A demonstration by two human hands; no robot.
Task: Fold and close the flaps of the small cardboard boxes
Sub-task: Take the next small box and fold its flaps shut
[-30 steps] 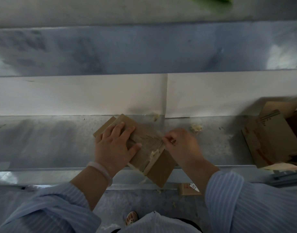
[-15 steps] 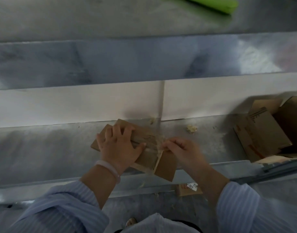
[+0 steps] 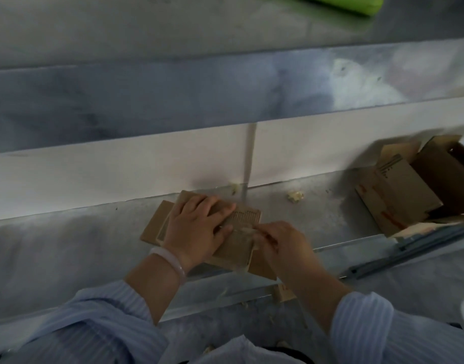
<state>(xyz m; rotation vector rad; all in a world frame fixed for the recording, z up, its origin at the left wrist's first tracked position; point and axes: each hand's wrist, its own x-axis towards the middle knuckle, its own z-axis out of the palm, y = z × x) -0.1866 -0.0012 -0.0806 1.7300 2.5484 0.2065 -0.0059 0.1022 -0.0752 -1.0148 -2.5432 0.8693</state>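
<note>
1. We see the small cardboard box (image 3: 237,249) lying flat on the metal desk (image 3: 68,248), near its front edge
2. Our left hand (image 3: 196,227) presses on it, fingers straight
3. Our right hand (image 3: 280,245), fingers curled, pinches its right end
4. Other boxes (image 3: 399,195) sit well apart, rightward

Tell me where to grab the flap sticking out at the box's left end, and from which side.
Grip the flap by its free left edge, coming from the left. It lies flat on the metal ledge, so probably slide fingers under that edge, thumb on top. The left hand presses flat on the box and the right hand pinches its right end, blocking other approaches.
</note>
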